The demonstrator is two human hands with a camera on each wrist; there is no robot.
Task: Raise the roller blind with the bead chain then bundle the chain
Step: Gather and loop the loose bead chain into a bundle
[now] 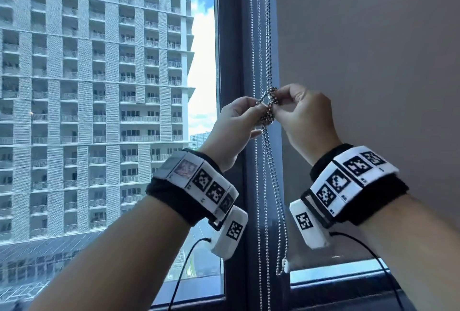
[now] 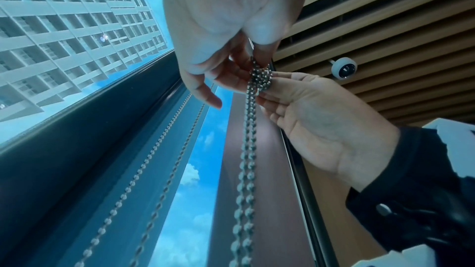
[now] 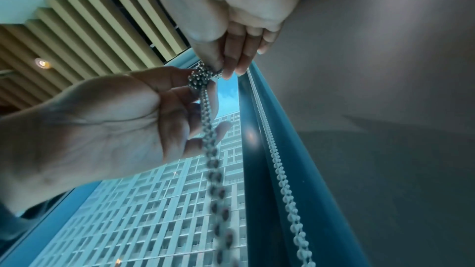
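A metal bead chain (image 1: 268,37) hangs in doubled strands in front of the dark window frame (image 1: 231,62). At chest height it is wound into a small knot-like bundle (image 1: 267,110). My left hand (image 1: 258,108) pinches the bundle from the left and my right hand (image 1: 276,103) pinches it from the right. Below the hands the loose strands (image 1: 276,186) drop to a white connector (image 1: 286,264). The left wrist view shows the bundle (image 2: 260,78) between the left hand's fingertips (image 2: 253,62) and the right hand (image 2: 277,80). In the right wrist view, the bundle (image 3: 203,76) sits between both hands.
A second, thinner bead chain (image 1: 256,37) hangs just behind, against the frame. A grey roller blind (image 1: 373,62) covers the right pane down to near the sill (image 1: 348,283). The left pane shows a tower block (image 1: 99,86). A dome camera (image 2: 344,68) sits on the slatted ceiling.
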